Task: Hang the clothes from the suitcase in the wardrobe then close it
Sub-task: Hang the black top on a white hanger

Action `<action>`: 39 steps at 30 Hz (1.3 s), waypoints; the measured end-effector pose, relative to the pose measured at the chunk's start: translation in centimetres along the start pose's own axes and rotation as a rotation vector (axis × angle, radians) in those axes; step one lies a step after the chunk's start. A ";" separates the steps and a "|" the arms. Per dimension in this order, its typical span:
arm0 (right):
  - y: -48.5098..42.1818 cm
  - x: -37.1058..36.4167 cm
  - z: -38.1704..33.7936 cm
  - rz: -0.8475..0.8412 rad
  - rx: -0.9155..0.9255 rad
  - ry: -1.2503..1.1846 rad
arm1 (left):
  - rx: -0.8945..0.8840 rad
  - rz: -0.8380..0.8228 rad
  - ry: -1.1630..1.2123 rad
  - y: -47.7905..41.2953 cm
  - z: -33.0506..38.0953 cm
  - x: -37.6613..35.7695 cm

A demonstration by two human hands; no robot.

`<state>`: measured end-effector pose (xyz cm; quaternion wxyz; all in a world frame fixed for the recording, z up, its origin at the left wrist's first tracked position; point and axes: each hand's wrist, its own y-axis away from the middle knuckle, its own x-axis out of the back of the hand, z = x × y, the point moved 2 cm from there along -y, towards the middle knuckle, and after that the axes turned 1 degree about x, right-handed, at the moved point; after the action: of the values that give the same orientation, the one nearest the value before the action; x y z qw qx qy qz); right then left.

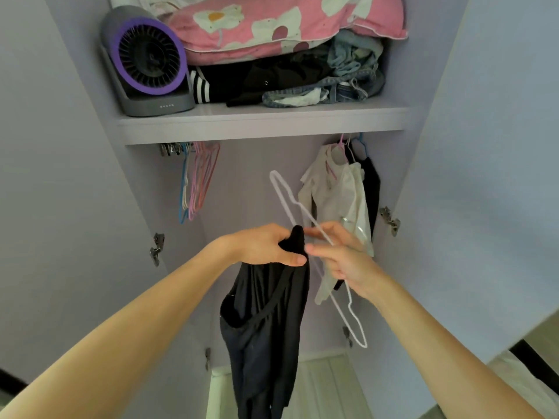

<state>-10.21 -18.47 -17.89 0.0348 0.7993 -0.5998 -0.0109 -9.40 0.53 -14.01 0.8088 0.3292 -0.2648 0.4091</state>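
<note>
Left hand (266, 246) is clenched on the bunched top of the black garment (266, 328), thumb across the cloth. The rest hangs loose toward 6 o'clock, in front of the open wardrobe. Right hand (341, 258), touching it at 3 o'clock, holds the white hanger (308, 218) in its fingers. The wire slants from 11 to 5 o'clock.

The step looks like getting the hanger into the garment. It would go best if the left hand let the bunch open enough to find the neck. One wire arm could then be fed in, then the other. A thin strap (272, 300) crosses the cloth and would need seating well onto the wire, or the garment may slide off.

For hanging, the best gap lies at 12 o'clock under the shelf (260, 122), between the spare hangers (198, 182) at 10 o'clock and the shirt (338, 195) at 1 o'clock. The shelf's front edge hides the rail, so the hook must pass in below it. Both doors, at 9 o'clock (45, 176) and 3 o'clock (484, 146), stand wide, leaving the arms free. No suitcase is in view.
</note>
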 end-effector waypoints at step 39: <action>0.5 6.8 0.3 0.630 0.000 -0.418 | -0.075 0.542 0.106 -1.0 2.1 5.8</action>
<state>-8.83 -25.18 -17.97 -0.0867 0.5563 -0.8102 -0.1628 -5.87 1.35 -8.92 0.6942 0.1945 -0.3155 0.6170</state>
